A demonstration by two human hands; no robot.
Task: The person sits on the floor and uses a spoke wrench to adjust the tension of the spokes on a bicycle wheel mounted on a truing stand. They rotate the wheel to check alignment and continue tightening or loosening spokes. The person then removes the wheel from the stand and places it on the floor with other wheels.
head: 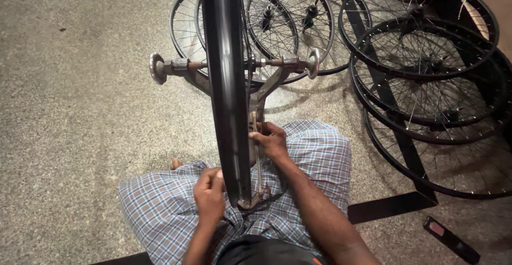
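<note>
1. A black bicycle rim (pixel 226 83) stands upright in a truing stand (pixel 266 83), its axle held across the stand's arms. You sit on the speckled floor (pixel 80 83) with the wheel between your knees.
2. Your left hand (pixel 209 195) is curled against the rim's left side near the bottom; whether it grips the rim or a small tool, I cannot tell.
3. Your right hand (pixel 272 139) is closed around a spoke (pixel 258 158) on the right side, fingers pinched at it.
4. Judged step: checking or adjusting spoke tension, mid-way through truing.
5. The next move calls for steadying the rim and working small, even turns.
6. Finished wheels (pixel 426 46) lie stacked to your right, well apart.
</note>
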